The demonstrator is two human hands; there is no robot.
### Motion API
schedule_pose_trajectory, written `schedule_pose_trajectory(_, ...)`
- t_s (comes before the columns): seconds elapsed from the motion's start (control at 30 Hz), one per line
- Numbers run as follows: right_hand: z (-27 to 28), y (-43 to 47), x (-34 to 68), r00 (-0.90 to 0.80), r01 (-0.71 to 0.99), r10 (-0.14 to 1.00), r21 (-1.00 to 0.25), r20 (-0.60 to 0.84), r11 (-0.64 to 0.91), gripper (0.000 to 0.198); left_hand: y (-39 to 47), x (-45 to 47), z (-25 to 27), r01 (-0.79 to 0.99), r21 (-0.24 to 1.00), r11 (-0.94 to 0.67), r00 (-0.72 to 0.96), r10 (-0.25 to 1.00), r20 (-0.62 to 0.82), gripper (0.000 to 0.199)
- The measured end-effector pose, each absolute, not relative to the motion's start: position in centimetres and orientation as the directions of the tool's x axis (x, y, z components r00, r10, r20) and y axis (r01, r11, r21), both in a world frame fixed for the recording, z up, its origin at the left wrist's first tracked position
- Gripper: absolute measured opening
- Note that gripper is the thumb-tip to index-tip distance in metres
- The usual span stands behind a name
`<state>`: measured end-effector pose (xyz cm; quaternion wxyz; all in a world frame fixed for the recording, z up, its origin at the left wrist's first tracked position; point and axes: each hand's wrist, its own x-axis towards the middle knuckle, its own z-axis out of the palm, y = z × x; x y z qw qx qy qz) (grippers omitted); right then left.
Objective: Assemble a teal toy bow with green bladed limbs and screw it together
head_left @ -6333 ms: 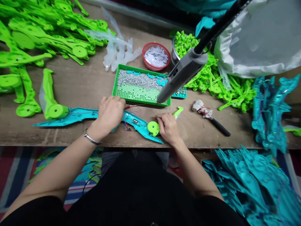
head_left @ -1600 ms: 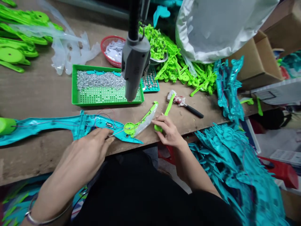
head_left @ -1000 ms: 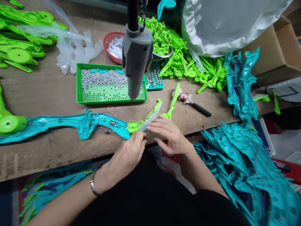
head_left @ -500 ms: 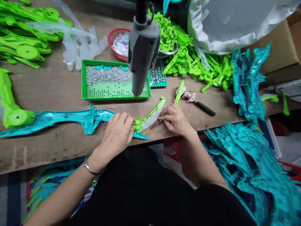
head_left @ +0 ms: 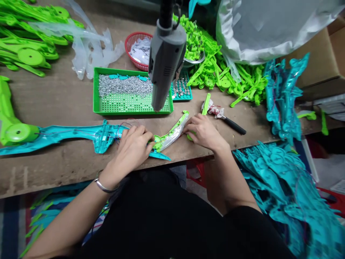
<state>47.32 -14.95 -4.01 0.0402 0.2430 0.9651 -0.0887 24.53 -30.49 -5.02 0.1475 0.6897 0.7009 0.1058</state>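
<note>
A long teal plastic piece [head_left: 72, 133] lies across the bench, with thin red and dark wires along it. My left hand [head_left: 134, 145] is closed over its right end, where a curved lime-green piece with a clear insert [head_left: 172, 135] joins it. The fingertips press at the joint and hide part of it. Beside the insert's right edge, the fingers of my right hand [head_left: 203, 132] are pinched together; what they hold is hidden. A lime-green strip [head_left: 206, 104] runs beneath that hand, its end showing under the fingers.
A grey electric screwdriver [head_left: 167, 64] hangs over a green tray [head_left: 133, 112] of screws. Behind are a red basket [head_left: 128, 45] and lime-green parts [head_left: 205, 72]. A black-handled tool [head_left: 234, 126] lies to the right. Teal parts [head_left: 291, 194] are piled below the bench edge.
My right hand has shifted slightly up, its fingers closer to the clear insert. A thin reddish object seen under its fingertips no longer shows. My left hand stays nearly in place.
</note>
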Motion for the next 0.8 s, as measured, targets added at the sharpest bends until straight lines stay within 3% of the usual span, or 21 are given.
schedule_pose_trajectory(0.23,-3.0,-15.1,45.9,-0.889,0.336,0.341,0.071,-0.305,0.939,0.015,-30.5,24.5,-5.1,0.947,0.32,0.004,0.02,0.997,-0.071,0.015)
schedule_pose_trajectory(0.37,-2.2,-14.0,46.5,-0.917,0.33,0.32,-0.002,-0.239,0.944,0.014,-30.7,24.7,-4.9,0.95,0.31,-0.022,0.04,0.998,-0.051,0.015)
schedule_pose_trajectory(0.53,-2.6,-10.5,46.6,-0.834,0.548,0.552,-0.093,0.026,0.832,0.013,-30.7,24.9,-4.9,0.941,0.337,-0.021,0.036,0.999,-0.039,0.009)
schedule_pose_trajectory(0.63,-4.4,-8.6,45.9,-0.8,0.595,0.6,-0.106,0.019,0.797,0.016,-30.8,25.0,-5.2,0.935,0.355,-0.008,0.016,1.0,-0.022,0.009)
schedule_pose_trajectory(0.8,-5.8,-8.9,44.7,-0.822,0.545,0.567,-0.214,0.053,0.81,0.024,-30.9,25.1,-5.7,0.913,0.408,-0.022,0.021,1.0,0.007,0.011)
